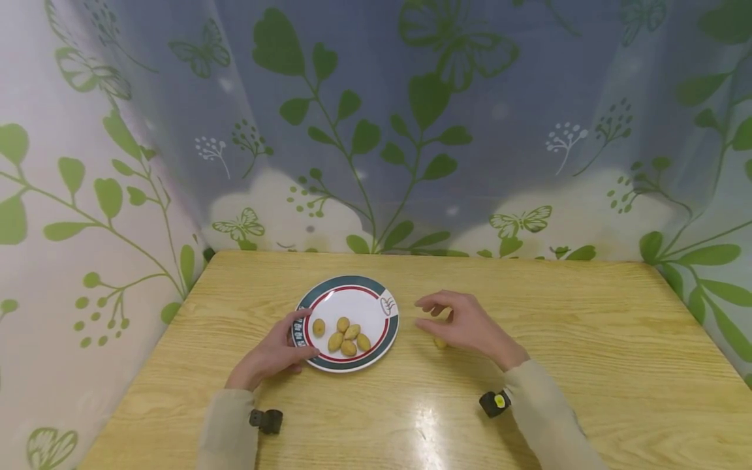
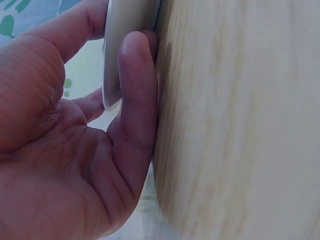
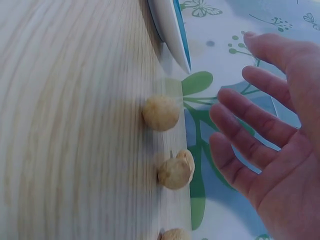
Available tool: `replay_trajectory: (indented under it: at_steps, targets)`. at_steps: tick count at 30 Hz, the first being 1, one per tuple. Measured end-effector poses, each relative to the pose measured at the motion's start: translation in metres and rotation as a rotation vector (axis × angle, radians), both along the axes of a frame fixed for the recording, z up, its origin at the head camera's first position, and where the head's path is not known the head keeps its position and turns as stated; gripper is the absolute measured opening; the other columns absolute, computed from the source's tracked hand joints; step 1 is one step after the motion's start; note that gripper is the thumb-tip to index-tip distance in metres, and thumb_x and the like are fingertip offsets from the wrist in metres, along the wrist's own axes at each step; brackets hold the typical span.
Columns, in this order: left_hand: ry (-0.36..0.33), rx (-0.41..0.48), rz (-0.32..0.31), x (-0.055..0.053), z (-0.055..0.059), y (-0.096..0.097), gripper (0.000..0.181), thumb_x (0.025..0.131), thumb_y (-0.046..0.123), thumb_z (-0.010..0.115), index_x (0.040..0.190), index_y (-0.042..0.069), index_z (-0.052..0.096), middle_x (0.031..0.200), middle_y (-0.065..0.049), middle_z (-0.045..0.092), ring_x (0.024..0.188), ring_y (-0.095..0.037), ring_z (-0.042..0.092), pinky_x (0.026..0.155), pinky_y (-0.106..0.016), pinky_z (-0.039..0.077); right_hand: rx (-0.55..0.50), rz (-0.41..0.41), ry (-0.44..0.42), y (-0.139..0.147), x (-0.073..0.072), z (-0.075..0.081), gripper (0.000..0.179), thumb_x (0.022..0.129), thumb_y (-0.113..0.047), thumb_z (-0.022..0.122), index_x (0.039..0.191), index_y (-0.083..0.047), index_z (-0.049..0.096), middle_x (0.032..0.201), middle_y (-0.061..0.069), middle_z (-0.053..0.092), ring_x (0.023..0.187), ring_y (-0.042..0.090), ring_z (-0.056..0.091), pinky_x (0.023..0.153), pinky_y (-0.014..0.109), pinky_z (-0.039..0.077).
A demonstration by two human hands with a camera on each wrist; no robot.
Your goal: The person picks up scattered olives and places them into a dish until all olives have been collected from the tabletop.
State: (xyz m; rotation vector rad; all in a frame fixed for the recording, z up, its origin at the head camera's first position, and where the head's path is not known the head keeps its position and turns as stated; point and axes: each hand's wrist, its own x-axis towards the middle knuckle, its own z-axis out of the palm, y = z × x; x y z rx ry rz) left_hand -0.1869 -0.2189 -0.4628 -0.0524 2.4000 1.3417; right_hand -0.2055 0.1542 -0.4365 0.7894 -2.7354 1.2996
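A round plate (image 1: 329, 297), white with a dark green rim band and a thin red ring, lies on the table. Several small yellowish-brown oval pieces (image 1: 348, 348) sit together on its near half; one stands apart by the left side. My left hand (image 1: 273, 352) grips the plate's left edge, thumb over the rim and other fingers beneath, as the left wrist view shows. Right of the plate, my right hand (image 1: 464, 323) hovers with fingers loosely bent and nothing in them. Under it a similar piece (image 1: 440, 343) is partly hidden; the right wrist view shows several such round tan pieces (image 3: 161, 113) on the table.
The wooden table (image 1: 558, 313) ends at the back against a curtain (image 1: 376, 130) printed with leaves and butterflies. More of this cloth hangs at both sides. A small black camera (image 1: 495, 403) is worn on the right wrist, another (image 1: 267, 421) on the left.
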Motion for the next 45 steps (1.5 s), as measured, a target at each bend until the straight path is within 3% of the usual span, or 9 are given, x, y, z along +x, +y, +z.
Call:
replay_trajectory:
  at_steps: [12,22,45]
  targets:
    - [0.005,-0.008,0.005,0.000,0.000,0.000,0.081,0.090,0.019,0.079,0.158,0.020,0.034,0.149,-0.024,0.039,0.064,-0.017,0.059,0.062,-0.030,0.055,0.060,-0.017,-0.019,0.016,0.005,-0.003,0.037,0.092,-0.032,0.077,0.122,-0.010,0.073,0.110,0.011,0.075,0.089,0.012,0.067,0.073,0.025,0.055]
    - [0.000,0.000,0.000,0.000,0.000,-0.001,0.082,0.090,0.021,0.079,0.158,0.021,0.033,0.150,-0.023,0.038,0.064,-0.017,0.059,0.062,-0.030,0.055,0.086,-0.019,-0.042,0.033,0.010,-0.009,0.036,0.092,-0.031,0.077,0.121,-0.009,0.074,0.096,-0.001,0.073,0.083,0.008,0.065,0.068,0.023,0.053]
    - [0.003,0.005,0.005,0.000,0.000,-0.001,0.084,0.089,0.020,0.080,0.158,0.020,0.033,0.148,-0.024,0.040,0.064,-0.017,0.057,0.061,-0.030,0.054,0.140,0.046,-0.105,0.043,0.015,-0.020,0.031,0.092,-0.020,0.076,0.122,-0.010,0.072,0.095,0.000,0.074,0.079,0.005,0.064,0.068,0.023,0.054]
